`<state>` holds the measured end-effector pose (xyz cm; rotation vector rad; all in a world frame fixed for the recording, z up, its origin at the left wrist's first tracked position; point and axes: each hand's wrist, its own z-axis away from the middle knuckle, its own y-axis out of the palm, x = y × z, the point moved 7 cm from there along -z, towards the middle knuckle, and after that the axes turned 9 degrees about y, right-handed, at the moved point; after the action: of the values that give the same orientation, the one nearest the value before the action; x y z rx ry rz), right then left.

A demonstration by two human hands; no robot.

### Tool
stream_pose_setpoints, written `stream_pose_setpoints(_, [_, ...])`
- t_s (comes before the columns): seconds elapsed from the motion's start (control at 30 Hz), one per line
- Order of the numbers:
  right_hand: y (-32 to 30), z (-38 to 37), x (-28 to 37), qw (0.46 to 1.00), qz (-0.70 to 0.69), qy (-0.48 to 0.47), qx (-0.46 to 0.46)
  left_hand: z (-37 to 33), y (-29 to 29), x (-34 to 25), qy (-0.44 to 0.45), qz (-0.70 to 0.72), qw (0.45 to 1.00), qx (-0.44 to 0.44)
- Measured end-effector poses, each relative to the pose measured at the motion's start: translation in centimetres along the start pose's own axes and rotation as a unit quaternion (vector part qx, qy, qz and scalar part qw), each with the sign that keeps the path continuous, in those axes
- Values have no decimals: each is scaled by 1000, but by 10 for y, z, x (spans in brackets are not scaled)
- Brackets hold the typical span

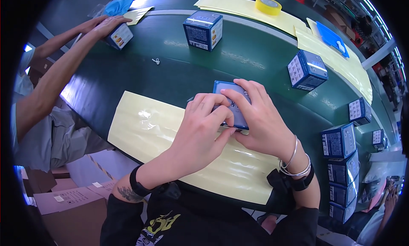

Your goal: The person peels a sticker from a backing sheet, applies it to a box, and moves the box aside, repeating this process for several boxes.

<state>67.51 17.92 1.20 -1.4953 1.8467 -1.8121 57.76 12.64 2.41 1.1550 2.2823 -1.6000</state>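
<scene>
Before me a blue box [232, 98] rests at the far edge of a pale yellow sheet [147, 117] on the green work surface. My right hand [260, 118] grips its right side, the fingers over the top and the thumb at the near edge. Curled over the left and near part of the box is my left hand [200, 129], its thumb and index finger pinched together at the near edge. Whether a small piece of film sits in that pinch cannot be made out. The fingers cover much of the box's top.
More blue boxes [203, 31] stand along the green belt [251, 60], with a stack [338, 141] at right. Yellow tape [268, 6], yellow sheets [230, 7] and a blue tray [332, 37] lie beyond. At far left a co-worker's hands [106, 26] hold another box [121, 36].
</scene>
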Motion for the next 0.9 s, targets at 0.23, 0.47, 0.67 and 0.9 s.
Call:
stream_pose_setpoints(0.23, [-3,3,-7,1000,-3,-1,-4,11,5,-19,188,-174,958,-128])
stream_pose_setpoints(0.47, [0,6,-3,1000,2,-8,-20,24,9,-10,252,-216,932,-147])
stream_pose_setpoints(0.67, [-3,11,2,998,-2,-8,-54,24,16,-14,231,-237,936,-117])
stream_pose_setpoints(0.9, [10,3,-7,993,-45,-2,-110,37,45,-20,181,-313,928,-86])
